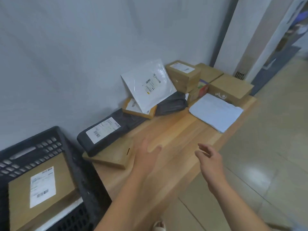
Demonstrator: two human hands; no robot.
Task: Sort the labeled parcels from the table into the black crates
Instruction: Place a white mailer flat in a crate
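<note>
A black crate (70, 152) stands at the lower left with a labeled brown parcel (41, 189) lying inside. On the wooden table (175, 130) lie a dark grey labeled bag (106, 132) over a flat brown box (115, 155), a small brown labeled box (138, 109), a white labeled mailer (148, 84) leaning on the wall, a second grey bag (171, 104), and a white flat parcel (216, 112). My left hand (146, 155) hovers with relaxed fingers beside the flat brown box, holding nothing. My right hand (210, 157) hovers empty over the table's near edge.
Several cardboard boxes (183, 75) are stacked at the table's far corner against the wall. A tiled floor (266, 164) runs along the table's right side, with a white pillar (260, 39) behind.
</note>
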